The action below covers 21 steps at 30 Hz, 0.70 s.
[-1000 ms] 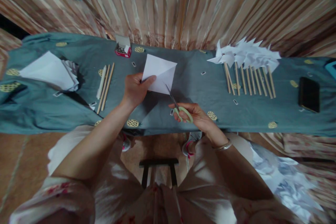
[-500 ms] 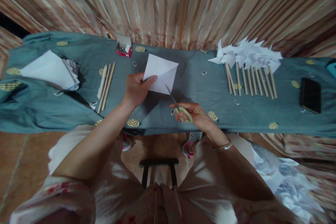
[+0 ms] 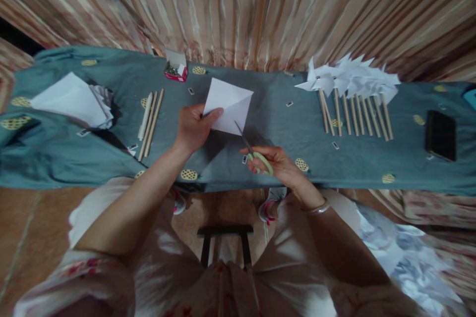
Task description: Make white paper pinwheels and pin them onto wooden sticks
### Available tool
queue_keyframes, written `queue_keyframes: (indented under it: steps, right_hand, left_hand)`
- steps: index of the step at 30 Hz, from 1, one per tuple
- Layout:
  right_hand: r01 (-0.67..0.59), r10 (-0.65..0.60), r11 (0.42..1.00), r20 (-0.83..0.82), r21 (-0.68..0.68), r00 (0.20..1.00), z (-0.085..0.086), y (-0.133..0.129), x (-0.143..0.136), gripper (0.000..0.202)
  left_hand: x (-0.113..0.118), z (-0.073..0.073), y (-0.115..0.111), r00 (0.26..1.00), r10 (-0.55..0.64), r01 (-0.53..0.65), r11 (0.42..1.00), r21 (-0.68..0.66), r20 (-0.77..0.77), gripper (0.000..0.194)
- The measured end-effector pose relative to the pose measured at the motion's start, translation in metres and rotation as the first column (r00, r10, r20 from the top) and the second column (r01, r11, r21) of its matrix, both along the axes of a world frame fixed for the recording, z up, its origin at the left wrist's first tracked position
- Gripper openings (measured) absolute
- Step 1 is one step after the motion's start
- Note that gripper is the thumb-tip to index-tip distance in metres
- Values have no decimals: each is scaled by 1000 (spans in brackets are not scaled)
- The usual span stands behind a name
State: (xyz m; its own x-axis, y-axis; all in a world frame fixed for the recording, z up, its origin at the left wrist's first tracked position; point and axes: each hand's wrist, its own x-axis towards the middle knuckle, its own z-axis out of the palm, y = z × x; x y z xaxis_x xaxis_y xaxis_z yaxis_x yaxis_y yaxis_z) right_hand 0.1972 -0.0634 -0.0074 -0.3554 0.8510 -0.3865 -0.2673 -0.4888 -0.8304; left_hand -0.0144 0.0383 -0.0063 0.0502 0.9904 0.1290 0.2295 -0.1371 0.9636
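Observation:
A square sheet of white paper (image 3: 234, 101) with a diagonal crease is pinched at its left side by my left hand (image 3: 195, 126), thumb on top. Green-handled scissors (image 3: 261, 162) sit in my right hand (image 3: 277, 161), fingers through the loops. Their blades overlap the paper's lower corner, pointing up and left toward its middle. Whether the blades are fully closed is too small to tell. Both hands are above the table, near its front edge.
A stack of white paper (image 3: 72, 101) lies left, beside thin wooden sticks (image 3: 153, 124). A red box (image 3: 176, 70) of small metal pieces stands at the back. Several paper pinwheels (image 3: 353, 79) on sticks lie right, near a black phone (image 3: 441, 135). A patterned cloth (image 3: 297, 129) covers the table.
Almost nothing differs. The whole view has shifted very slightly, while both hands, the paper and the scissors keep the same positions relative to each other.

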Motion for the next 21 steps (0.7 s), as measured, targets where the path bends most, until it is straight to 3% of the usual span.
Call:
queue_keyframes:
  steps: [7,21]
  right_hand:
    - [6,-5,1000,36,-31,999,-5,2,-1,45]
    - [12,-11,999,32,-33,999,-6,2,-1,42]
  left_hand:
    - [0,1,0,1000,19,-19,1000,-17,-21,25]
    - [-1,1,0,999,11,-11,1000,10,-35,28]
